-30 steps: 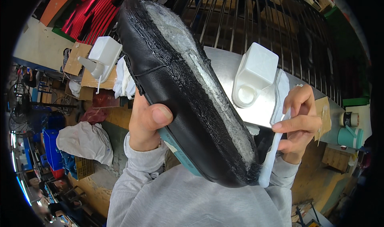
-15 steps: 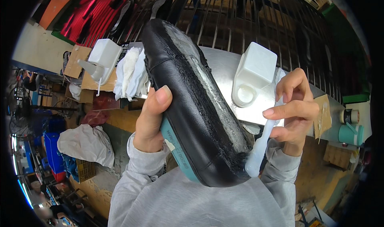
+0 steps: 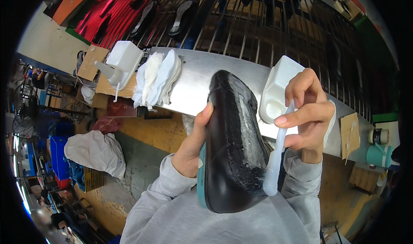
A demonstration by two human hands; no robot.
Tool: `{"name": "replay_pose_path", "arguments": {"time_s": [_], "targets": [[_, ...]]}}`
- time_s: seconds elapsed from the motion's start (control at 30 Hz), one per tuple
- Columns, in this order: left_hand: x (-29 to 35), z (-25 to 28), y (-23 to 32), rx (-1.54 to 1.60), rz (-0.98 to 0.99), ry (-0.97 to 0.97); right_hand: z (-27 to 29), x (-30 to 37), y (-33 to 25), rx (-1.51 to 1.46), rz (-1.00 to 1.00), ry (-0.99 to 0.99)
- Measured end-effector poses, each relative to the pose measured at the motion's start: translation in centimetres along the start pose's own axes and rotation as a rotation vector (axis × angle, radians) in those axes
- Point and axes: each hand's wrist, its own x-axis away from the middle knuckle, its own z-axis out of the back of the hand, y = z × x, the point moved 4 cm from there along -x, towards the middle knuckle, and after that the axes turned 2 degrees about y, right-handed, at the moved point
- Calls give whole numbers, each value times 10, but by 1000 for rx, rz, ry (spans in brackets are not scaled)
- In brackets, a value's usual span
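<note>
A black leather shoe upper (image 3: 221, 158) is stretched over a teal last (image 3: 201, 179), its rough grey underside turned up and to the right. My left hand (image 3: 193, 141) grips it from the left side, with the thumb on the leather. Between the thumb and fingers of my right hand (image 3: 307, 110) is a slim brush (image 3: 275, 160) coated in whitish, translucent stuff. Its thick lower end lies at the near right edge of the underside, by the rounded end of the shoe. The brush's bristles cannot be made out.
A white plastic pot (image 3: 286, 72) with a round opening stands behind my right hand on the metal table (image 3: 193, 76). Folded white cloths (image 3: 161, 78) and another white pot (image 3: 124, 57) are to the left. Beyond runs a roller rack (image 3: 241, 33) carrying shoe parts.
The shoe has turned more upright, and its far end has come down and to the right. The brush stays by the near end, a little lower. My view has shifted slightly.
</note>
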Motion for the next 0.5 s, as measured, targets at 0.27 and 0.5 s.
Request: {"name": "replay_pose_path", "arguments": {"time_s": [0.27, 0.5], "targets": [[-5, 29, -19, 315, 133, -49, -7, -4, 11, -51, 47, -19], [-2, 16, -18, 85, 100, 65, -3, -3, 9, -78, -14, -51]]}}
